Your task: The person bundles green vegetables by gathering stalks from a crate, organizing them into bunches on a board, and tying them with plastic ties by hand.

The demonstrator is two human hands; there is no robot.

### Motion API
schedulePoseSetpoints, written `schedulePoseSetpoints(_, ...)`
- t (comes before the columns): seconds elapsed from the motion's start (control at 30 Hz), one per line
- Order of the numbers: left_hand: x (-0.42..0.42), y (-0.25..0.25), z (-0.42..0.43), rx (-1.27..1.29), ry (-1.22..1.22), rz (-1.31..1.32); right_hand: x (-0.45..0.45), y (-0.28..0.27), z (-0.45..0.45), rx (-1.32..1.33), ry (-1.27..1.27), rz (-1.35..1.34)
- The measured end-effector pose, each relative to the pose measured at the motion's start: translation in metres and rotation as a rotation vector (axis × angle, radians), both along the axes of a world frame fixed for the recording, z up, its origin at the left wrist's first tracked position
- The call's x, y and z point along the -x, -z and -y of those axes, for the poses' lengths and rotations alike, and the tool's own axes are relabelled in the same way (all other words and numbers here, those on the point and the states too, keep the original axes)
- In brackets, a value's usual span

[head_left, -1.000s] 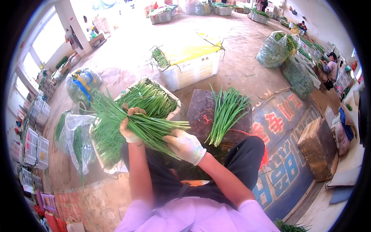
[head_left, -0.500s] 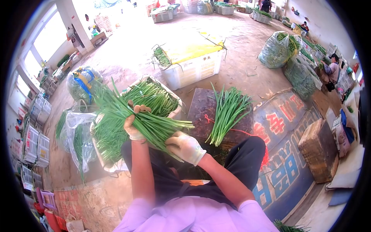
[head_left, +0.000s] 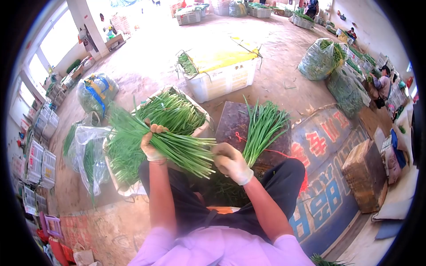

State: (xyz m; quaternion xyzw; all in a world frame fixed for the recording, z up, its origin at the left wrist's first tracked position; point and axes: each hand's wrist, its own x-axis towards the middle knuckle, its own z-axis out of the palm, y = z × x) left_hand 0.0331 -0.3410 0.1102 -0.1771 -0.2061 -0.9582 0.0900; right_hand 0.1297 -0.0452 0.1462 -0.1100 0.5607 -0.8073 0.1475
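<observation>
My left hand (head_left: 153, 141), in a light glove with bare fingertips showing, is wrapped round a thick bunch of chives (head_left: 184, 153). The leaves fan out to the left and the pale stem ends point right. Just beyond those ends is my gloved right hand (head_left: 233, 165), its fingers curled together; whatever they may pinch is hidden. A second bunch of chives (head_left: 266, 126) lies on a dark wooden block (head_left: 228, 117) in front of my right knee, with a red string (head_left: 277, 152) beside it.
Left of my knees, a white crate (head_left: 205, 128) is heaped with chives. Past it stands a white box (head_left: 222, 86) with a yellow cover. Plastic bags of greens (head_left: 95, 93) sit at both sides. At right are a wooden box (head_left: 366, 175) and a seated person (head_left: 381, 84).
My right hand has moved right and slightly up, from under the stems to just past their cut ends. The bunch in my left hand has spread more at the stem end.
</observation>
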Motion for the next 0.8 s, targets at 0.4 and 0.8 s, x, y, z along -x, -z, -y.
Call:
schedulePoseSetpoints(0.4, -0.015, -0.015, -0.039, 0.031, 0.108, 0.089, 0.028, 0.003, 0.059, -0.831, 0.234, -0.701)
schedulePoseSetpoints(0.8, -0.018, -0.008, -0.055, 0.067, 0.096, 0.216, 0.042, 0.001, 0.075, -0.735, 0.320, -0.617)
